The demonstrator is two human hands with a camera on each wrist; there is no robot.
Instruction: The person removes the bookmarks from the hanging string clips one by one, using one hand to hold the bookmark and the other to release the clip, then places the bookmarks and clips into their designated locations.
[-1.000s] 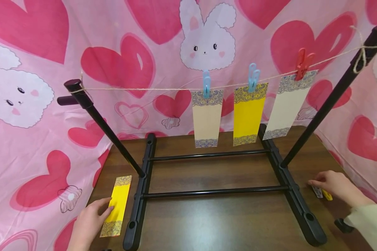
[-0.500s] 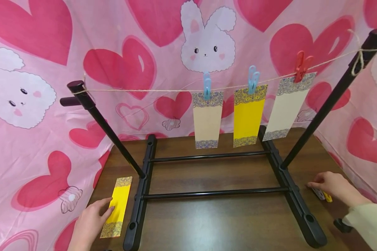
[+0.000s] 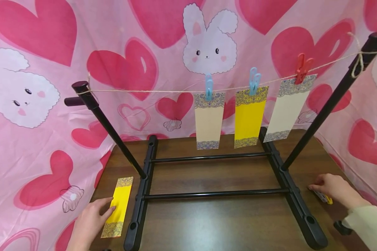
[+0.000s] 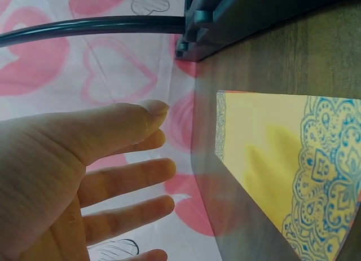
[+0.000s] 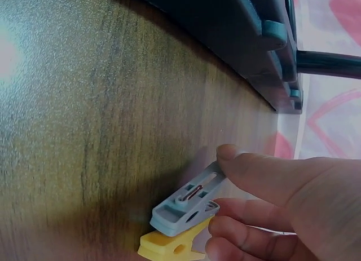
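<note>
My left hand (image 3: 88, 220) hovers with extended fingers over a yellow card (image 3: 122, 200) with patterned ends, which lies on the table left of the rack. In the left wrist view a gap shows between the fingers and the card. At the right, my right hand (image 3: 336, 190) pinches the handle end of a grey clothespin (image 5: 183, 204), thumb on one side and curled fingers on the other. A yellow clothespin (image 5: 161, 247) lies against it, partly covered by the fingers.
A black rack (image 3: 216, 194) stands on the table (image 3: 213, 223). From its string (image 3: 128, 91) hang a beige card (image 3: 209, 122) and a yellow card (image 3: 249, 120) by blue clothespins, and a white card (image 3: 289, 111) by a red clothespin. Pink bunny-and-heart cloth surrounds the table.
The head view has shifted slightly. My right hand has closed in a little on the grey clothespin, which has tilted slightly. The left hand stays over the yellow card.
</note>
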